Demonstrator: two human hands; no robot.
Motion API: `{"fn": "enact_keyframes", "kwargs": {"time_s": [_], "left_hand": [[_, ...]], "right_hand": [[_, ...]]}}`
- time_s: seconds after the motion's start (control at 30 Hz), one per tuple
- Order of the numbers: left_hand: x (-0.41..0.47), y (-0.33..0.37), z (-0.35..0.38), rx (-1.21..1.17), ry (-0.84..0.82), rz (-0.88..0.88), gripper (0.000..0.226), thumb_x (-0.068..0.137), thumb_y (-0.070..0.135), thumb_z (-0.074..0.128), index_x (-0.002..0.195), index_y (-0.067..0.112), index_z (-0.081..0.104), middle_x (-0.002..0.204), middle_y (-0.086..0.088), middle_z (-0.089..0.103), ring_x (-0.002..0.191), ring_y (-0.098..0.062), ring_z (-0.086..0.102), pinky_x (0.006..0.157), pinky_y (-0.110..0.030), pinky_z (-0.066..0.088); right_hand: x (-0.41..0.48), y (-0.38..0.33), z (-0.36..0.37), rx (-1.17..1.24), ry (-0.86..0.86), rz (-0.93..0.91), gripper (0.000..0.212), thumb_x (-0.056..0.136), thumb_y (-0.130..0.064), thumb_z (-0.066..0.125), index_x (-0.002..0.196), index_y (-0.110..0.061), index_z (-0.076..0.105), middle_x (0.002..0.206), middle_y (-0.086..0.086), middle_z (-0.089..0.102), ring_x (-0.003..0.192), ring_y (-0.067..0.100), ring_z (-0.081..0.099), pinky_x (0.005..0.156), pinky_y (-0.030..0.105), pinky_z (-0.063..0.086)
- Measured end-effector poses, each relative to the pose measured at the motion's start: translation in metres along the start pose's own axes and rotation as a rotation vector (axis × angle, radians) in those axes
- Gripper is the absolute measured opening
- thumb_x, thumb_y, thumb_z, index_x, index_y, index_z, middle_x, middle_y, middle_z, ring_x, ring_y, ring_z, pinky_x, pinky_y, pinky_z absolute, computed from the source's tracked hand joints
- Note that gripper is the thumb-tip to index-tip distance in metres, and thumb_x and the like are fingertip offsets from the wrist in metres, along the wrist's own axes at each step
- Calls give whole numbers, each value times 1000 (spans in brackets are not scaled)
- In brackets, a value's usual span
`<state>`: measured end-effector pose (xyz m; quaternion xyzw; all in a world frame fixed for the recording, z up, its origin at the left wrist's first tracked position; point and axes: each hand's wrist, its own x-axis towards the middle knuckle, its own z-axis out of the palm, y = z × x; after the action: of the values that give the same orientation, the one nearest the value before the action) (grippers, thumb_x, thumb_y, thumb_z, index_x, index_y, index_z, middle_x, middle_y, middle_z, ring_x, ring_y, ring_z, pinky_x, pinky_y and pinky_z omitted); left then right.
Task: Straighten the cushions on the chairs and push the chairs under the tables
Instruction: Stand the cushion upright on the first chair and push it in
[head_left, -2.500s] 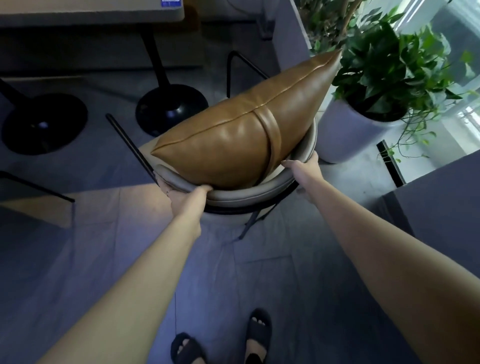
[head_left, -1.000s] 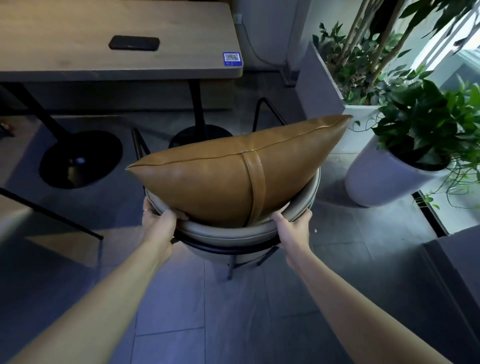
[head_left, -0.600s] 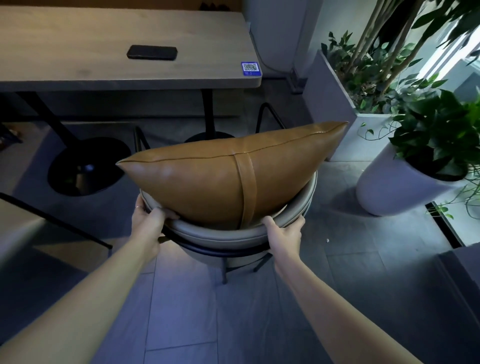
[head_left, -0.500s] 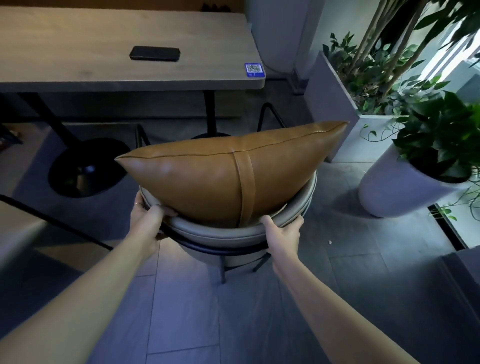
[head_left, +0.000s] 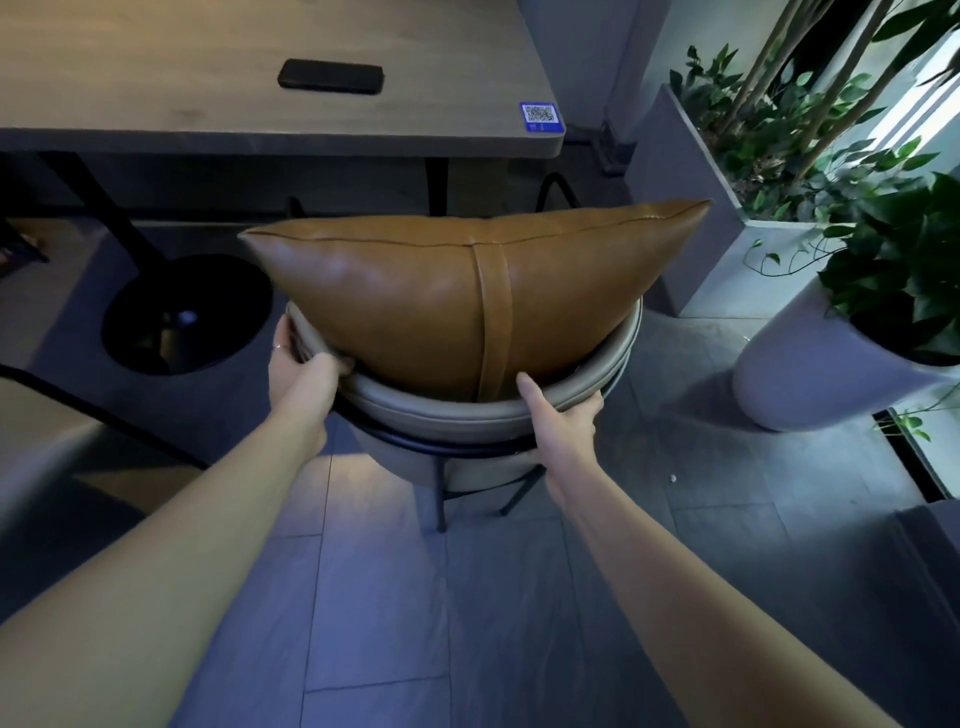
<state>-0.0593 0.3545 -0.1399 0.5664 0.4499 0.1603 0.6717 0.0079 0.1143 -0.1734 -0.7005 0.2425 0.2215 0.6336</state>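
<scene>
Your left hand and right hand each have their fingers curled around the padded back rim of the chair, gripping it. The tan cushion stands upright on the seat, leaning against that backrest between your hands. The chair faces the table, its front seemingly at the table's edge, though the cushion hides that. A dark phone lies on the tabletop.
</scene>
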Motion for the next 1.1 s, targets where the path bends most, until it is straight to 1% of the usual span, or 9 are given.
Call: {"fn": "enact_keyframes", "kwargs": {"time_s": [0.1,0.17,0.23,0.3,0.4,0.5,0.6,0.83,1.1], "left_hand": [[-16,2,8,63,-34,72,107,73,-4,65,158,46,25,136,21,54,125,-14,50,107,-35,44],[-26,1,15,84,-87,79,118,60,-3,69,154,52,25,126,26,58,114,-12,54,100,-32,46],[-32,1,23,49,-79,4,122,37,7,79,145,48,38,129,14,63,110,-17,61,96,-36,51],[-37,1,31,23,-68,-109,117,22,18,81,132,38,45,136,0,60,114,-28,61,98,-47,52],[-41,1,35,8,-94,-117,131,28,29,85,148,42,33,152,-2,44,131,-33,50,110,-54,42],[-44,5,40,-35,-82,-105,136,36,32,88,156,37,24,161,-1,32,141,-29,41,117,-52,34],[-47,7,48,-83,-24,-84,123,52,22,84,158,32,22,164,-3,24,143,-29,35,117,-50,33],[-16,20,45,-87,-29,-54,130,43,22,84,156,41,23,156,-1,37,138,-29,41,116,-49,33],[24,37,46,-119,-9,-49,122,46,19,82,152,44,28,150,0,43,131,-27,44,113,-43,35]], "right_hand": [[-4,-6,-14,-30,-81,16,145,53,-75,87,164,-42,-1,167,-4,32,146,28,43,113,58,44],[-4,-11,-30,-62,-85,27,116,74,-67,80,162,-33,13,154,-6,45,134,27,52,101,54,48],[4,-17,-44,-48,-76,30,94,86,-58,77,159,-31,24,150,-1,51,123,31,59,92,54,56],[8,-28,-47,-27,-75,48,95,87,-53,79,160,-36,21,160,6,44,116,42,66,86,55,63],[10,-37,-40,-62,-99,79,93,88,-40,82,160,-32,23,162,8,43,109,49,69,81,55,65],[16,-40,-36,-89,-116,74,82,89,-30,82,153,-26,32,156,7,47,119,47,65,75,55,66],[22,-39,-36,-45,-133,98,90,90,-26,82,159,-28,25,159,6,45,135,44,55,76,58,65],[31,-43,-13,44,-158,83,107,88,-29,84,165,-38,11,168,1,34,148,42,41,62,46,66],[45,-52,20,44,-193,112,113,92,-29,80,166,-38,-4,172,2,25,149,45,39,96,63,57]]}}
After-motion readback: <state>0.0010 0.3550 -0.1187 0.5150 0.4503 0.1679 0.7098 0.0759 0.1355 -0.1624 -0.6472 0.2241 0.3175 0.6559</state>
